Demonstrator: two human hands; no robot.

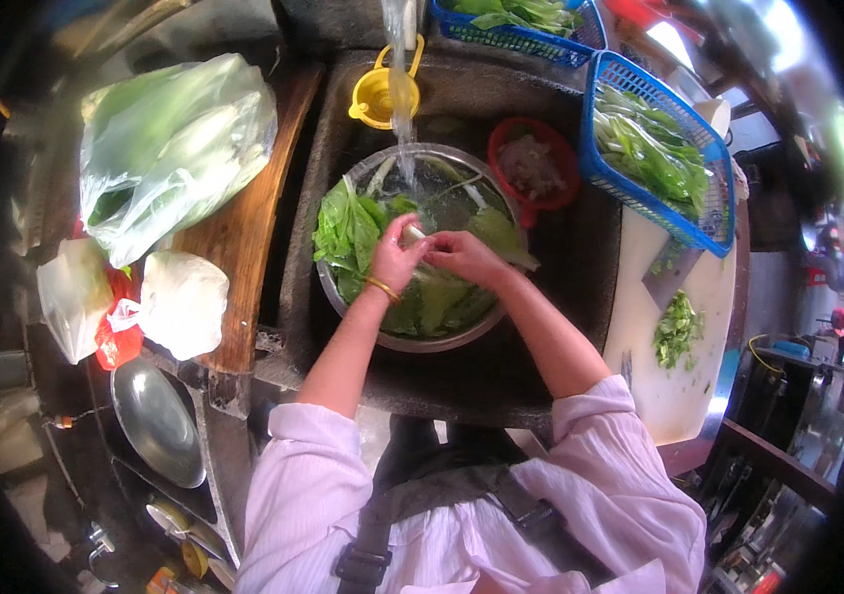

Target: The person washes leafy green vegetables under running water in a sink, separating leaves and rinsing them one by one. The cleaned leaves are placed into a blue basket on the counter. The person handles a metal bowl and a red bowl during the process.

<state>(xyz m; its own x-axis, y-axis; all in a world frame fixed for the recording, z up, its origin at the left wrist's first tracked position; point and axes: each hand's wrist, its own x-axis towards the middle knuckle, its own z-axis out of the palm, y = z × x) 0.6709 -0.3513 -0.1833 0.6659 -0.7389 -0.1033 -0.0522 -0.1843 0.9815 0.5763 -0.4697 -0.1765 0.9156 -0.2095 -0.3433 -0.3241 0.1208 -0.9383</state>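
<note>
Water point(398, 82) pours into a round metal basin point(325, 286) standing in a dark stone sink. Leafy greens point(429, 297) lie in the basin's water, and more leaves point(347, 223) lean over its left rim. Above the basin, my left hand point(398, 256) holds the pale stem of a leafy green point(412, 233). The fingers of my right hand point(462, 256) meet the left hand at that stem, closed together; whether they pinch part of it is hidden.
A yellow strainer point(373, 100) and a red strainer point(570, 189) flank the basin's far side. Blue baskets point(719, 215) of greens stand at right, above a white cutting board point(637, 319) with a cleaver point(670, 271) and chopped greens point(678, 330). Bagged vegetables point(177, 148) lie at left by a wooden board point(243, 282).
</note>
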